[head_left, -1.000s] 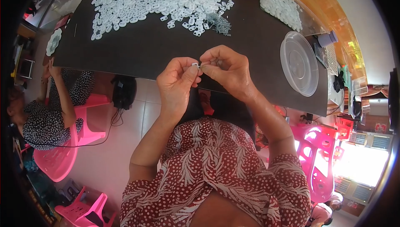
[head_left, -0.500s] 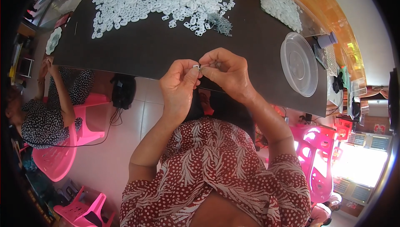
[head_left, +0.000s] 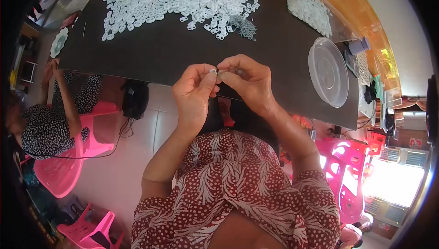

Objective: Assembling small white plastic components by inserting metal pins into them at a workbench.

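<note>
My left hand [head_left: 195, 91] pinches a small white plastic piece [head_left: 212, 71] between thumb and forefinger at the table's near edge. Close against it, my right hand [head_left: 249, 82] is closed in a pinch too; whatever its fingertips hold is too small and covered to make out. Beyond my hands lies a wide heap of white oval plastic pieces [head_left: 132, 4]. To its right, smaller white pieces with holes [head_left: 221, 31] are scattered, beside a little pile of thin grey pins [head_left: 244, 27].
A round clear plastic lid [head_left: 328, 72] lies on the dark table [head_left: 283, 52] at the right. Behind it stands a clear tray of white pieces [head_left: 310, 11]. At the left a person [head_left: 48, 130] sits on a pink chair [head_left: 59, 176]. Another pink chair [head_left: 345, 171] is at my right.
Both hands stay together at the table edge, with only slight finger movement. My left hand has shifted a little to the left with the white piece.
</note>
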Motion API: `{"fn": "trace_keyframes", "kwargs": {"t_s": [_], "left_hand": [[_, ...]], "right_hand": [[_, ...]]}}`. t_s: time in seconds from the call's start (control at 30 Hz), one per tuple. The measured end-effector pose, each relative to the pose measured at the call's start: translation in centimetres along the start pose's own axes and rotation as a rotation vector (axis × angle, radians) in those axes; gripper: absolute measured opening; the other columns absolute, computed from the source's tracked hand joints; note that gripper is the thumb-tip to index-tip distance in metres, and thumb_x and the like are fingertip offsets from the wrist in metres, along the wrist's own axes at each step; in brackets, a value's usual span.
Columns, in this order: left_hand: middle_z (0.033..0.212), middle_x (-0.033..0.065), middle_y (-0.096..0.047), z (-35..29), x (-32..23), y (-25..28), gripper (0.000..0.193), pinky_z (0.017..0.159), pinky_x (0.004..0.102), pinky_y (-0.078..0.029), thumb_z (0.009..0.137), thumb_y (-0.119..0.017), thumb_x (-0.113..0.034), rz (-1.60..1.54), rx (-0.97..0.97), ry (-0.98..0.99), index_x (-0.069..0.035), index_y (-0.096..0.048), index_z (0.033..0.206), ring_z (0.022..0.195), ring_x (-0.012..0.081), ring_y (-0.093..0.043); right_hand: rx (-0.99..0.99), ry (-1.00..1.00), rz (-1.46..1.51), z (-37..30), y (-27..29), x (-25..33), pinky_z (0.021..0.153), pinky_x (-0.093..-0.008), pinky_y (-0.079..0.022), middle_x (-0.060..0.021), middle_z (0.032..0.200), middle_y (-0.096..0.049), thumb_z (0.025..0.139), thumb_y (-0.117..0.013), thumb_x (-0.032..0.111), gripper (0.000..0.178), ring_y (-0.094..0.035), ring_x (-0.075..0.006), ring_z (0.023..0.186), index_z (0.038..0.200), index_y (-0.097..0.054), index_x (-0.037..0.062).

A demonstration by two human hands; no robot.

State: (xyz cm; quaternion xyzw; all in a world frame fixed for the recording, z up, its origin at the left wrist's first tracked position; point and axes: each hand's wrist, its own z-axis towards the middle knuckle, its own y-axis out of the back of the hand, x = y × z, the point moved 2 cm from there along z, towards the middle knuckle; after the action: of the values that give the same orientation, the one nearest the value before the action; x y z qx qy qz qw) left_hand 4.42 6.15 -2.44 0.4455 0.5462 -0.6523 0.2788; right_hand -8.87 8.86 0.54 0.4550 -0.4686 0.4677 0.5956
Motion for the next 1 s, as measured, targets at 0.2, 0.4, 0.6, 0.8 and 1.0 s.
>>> {"fn": "trace_keyframes", "kwargs": {"t_s": [0.2, 0.4, 0.6, 0.8, 1.0], "left_hand": [[0.077, 0.0021, -0.060, -0.2, -0.1, -0.2, 0.006, 0.056, 0.0172, -0.043, 0.090, -0.056, -0.004, -0.010, -0.009, 0.018, 0.000, -0.058, 0.094, 0.064, 0.0051, -0.052], [0.077, 0.0018, -0.060, -0.3, 0.1, -0.2, 0.006, 0.056, 0.0173, -0.043, 0.089, -0.056, -0.004, 0.005, -0.013, 0.017, 0.000, -0.058, 0.094, 0.064, 0.0049, -0.052], [0.077, 0.0010, -0.058, -0.5, 0.4, -0.5, 0.005, 0.057, 0.0171, -0.042, 0.090, -0.055, -0.003, 0.003, -0.028, 0.000, 0.000, -0.057, 0.094, 0.063, 0.0046, -0.050], [0.075, 0.0035, -0.060, -0.7, 0.9, -0.8, 0.008, 0.055, 0.0190, -0.045, 0.089, -0.057, -0.005, 0.059, -0.082, -0.122, 0.002, -0.058, 0.092, 0.060, 0.0067, -0.053], [0.077, 0.0003, -0.057, -0.6, 0.7, -0.5, 0.006, 0.056, 0.0174, -0.043, 0.089, -0.055, -0.001, 0.016, -0.091, -0.068, 0.001, -0.057, 0.094, 0.064, 0.0045, -0.051]], "right_hand": [[0.013, -0.004, 0.072, -0.2, -0.5, 0.3, 0.064, -0.0227, -0.048, -0.0042, 0.079, -0.060, 0.084, -0.055, -0.005, 0.006, -0.059, -0.0078, 0.071, 0.090, -0.057, -0.0024], [-0.030, 0.056, -0.094, -0.5, -0.8, -0.7, 0.067, -0.0253, -0.048, -0.0050, 0.080, -0.055, 0.084, -0.053, -0.005, 0.006, -0.058, -0.0106, 0.073, 0.088, -0.056, -0.0014], [-0.059, 0.154, -0.265, -0.7, -0.9, -1.1, 0.063, -0.0316, -0.046, -0.0094, 0.079, -0.054, 0.083, -0.054, -0.003, 0.004, -0.056, -0.0202, 0.070, 0.086, -0.055, -0.0006], [-0.151, 0.296, -0.415, -0.7, -1.7, -0.8, 0.061, -0.0362, -0.043, -0.0108, 0.077, -0.052, 0.082, -0.053, -0.002, 0.003, -0.051, -0.0272, 0.069, 0.082, -0.053, 0.0010], [-0.164, 0.314, -0.413, -0.5, -2.0, -0.7, 0.061, -0.0359, -0.043, -0.0108, 0.077, -0.052, 0.082, -0.054, -0.002, 0.003, -0.052, -0.0265, 0.069, 0.082, -0.054, 0.0004]]}}
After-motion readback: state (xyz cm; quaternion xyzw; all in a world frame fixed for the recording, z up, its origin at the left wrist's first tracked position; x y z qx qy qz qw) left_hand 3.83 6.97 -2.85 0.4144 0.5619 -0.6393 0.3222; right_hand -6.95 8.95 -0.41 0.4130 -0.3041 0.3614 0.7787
